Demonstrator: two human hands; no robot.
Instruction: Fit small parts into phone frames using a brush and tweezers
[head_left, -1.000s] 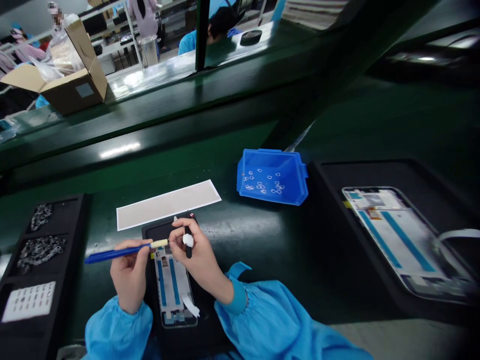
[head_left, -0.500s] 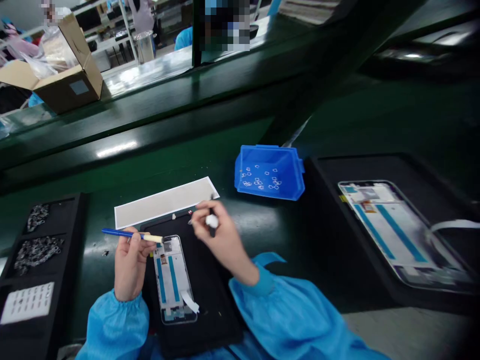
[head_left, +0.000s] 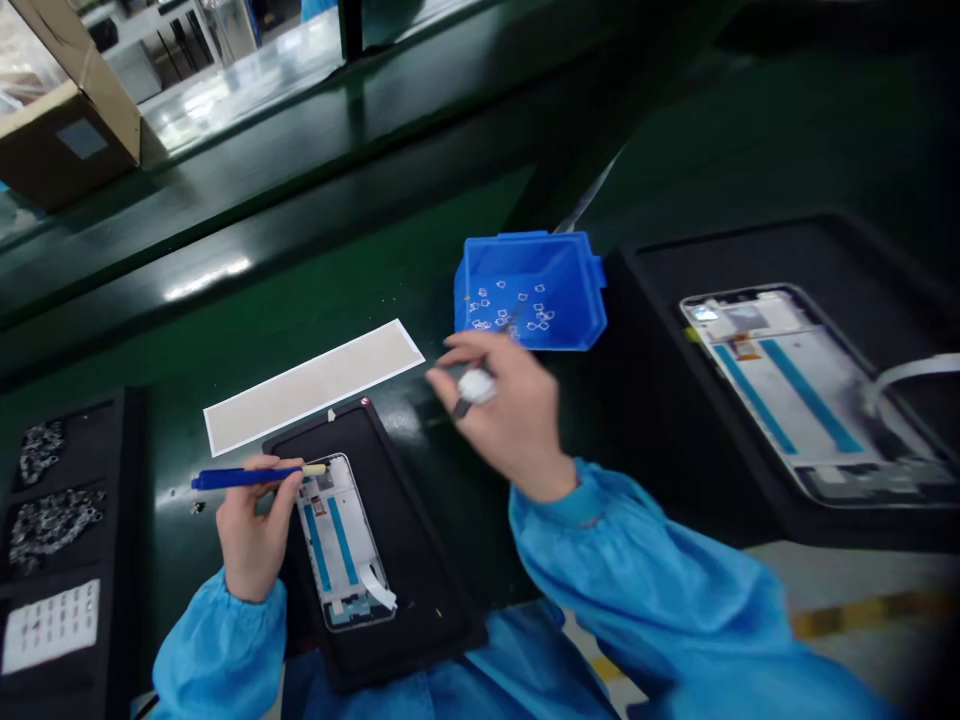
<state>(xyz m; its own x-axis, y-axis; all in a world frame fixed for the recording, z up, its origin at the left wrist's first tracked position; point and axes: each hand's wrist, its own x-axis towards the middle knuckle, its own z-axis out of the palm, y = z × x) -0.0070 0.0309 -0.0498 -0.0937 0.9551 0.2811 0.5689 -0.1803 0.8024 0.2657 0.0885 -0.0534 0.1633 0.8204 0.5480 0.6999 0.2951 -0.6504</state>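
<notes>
My left hand [head_left: 255, 530] pinches a blue pen-like tool [head_left: 232, 479] with a cream tip, held level over the top end of a phone frame [head_left: 352, 540]. That frame has two blue strips and a loose white tab, and lies on a black tray [head_left: 420, 560]. My right hand [head_left: 517, 415] is blurred, its fingers closed around a slim dark tool with a white rounded part [head_left: 476, 386]. A thin dark point shows beyond the fingers, over the near edge of a blue bin [head_left: 544, 265]. Several tiny white outline-shaped pieces lie scattered in the bin.
A pale strip sheet [head_left: 315, 385] lies behind the tray. Left stands a black compartment tray [head_left: 124, 520] with small dark parts and a white card [head_left: 51, 626]. A second phone frame [head_left: 810, 390] rests on another black tray at right. A cardboard box [head_left: 67, 140] sits on the ledge.
My right hand has moved right and away from the phone frame, up to the blue bin. My left hand keeps the pen-like tool near the frame's top. The camera view has tilted down.
</notes>
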